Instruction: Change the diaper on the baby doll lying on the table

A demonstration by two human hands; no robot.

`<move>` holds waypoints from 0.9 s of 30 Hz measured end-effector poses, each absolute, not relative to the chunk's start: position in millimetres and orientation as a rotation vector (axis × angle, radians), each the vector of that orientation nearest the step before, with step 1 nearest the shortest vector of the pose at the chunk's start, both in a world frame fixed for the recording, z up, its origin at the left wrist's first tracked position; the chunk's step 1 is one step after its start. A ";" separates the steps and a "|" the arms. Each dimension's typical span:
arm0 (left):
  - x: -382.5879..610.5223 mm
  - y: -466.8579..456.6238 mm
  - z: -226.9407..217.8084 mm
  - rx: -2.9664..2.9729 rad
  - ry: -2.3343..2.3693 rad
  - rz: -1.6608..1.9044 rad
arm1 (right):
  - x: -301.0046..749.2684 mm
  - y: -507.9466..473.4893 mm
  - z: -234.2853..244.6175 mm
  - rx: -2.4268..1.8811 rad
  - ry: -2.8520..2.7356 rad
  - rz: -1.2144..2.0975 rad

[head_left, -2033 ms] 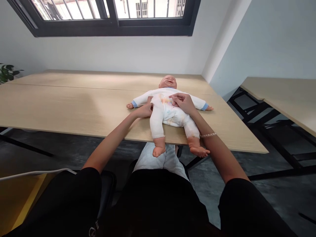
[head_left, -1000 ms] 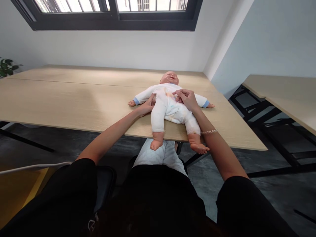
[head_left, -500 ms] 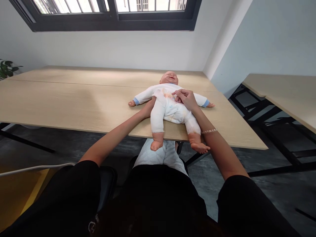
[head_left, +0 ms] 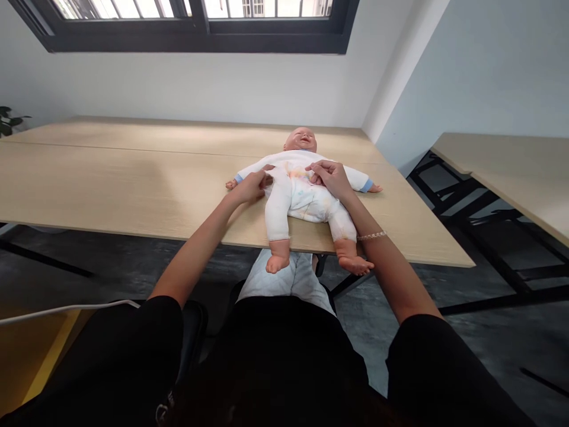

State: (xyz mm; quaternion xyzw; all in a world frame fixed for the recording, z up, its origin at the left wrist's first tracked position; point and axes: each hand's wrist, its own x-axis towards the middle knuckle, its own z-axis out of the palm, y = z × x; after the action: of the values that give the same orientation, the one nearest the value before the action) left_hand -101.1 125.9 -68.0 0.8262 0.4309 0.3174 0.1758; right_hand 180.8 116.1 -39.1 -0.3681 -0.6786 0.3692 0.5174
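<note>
A baby doll [head_left: 301, 140] lies on its back on the wooden table [head_left: 186, 196], head toward the window and feet hanging over the near edge. It wears a white long-sleeved top with blue cuffs and white pants [head_left: 278, 210] with coloured patches at the waist and hips. My left hand [head_left: 255, 184] is at the doll's hip on the left of the view, fingers curled on the white cloth at the side of the waist. My right hand [head_left: 331, 177] rests over the belly, its fingers bent together at the front waist; the cloth under its fingertips is partly hidden.
A second wooden table [head_left: 511, 166] with black folding legs stands to the right. Behind the doll is a white wall with a dark-framed window [head_left: 200, 41]. A yellow surface [head_left: 40, 350] with a white cable [head_left: 89, 306] is at lower left.
My left hand has come out from under the doll's side and up to the edge of its waist. The right hand stays at the belly. The view has shifted slightly.
</note>
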 end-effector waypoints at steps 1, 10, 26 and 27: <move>-106.4 124.5 -64.3 2.335 1.212 0.870 | 180.8 116.3 -39.4 -0.876 -1.629 0.886; -132.0 115.1 -47.1 2.241 1.102 1.077 | 180.6 114.9 -39.5 -0.872 -1.667 0.861; -128.9 82.2 -42.9 2.344 1.109 1.078 | 152.7 102.9 -2.1 -0.814 -2.226 0.454; -128.7 79.2 -42.5 2.352 1.111 1.077 | 141.9 104.5 0.4 -0.734 -2.301 0.449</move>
State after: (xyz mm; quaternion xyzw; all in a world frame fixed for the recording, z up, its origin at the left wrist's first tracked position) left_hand -128.7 79.2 -42.5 0.8244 0.3892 0.3776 0.1624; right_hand 141.9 104.5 0.4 -0.2815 -0.8822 0.1723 0.3358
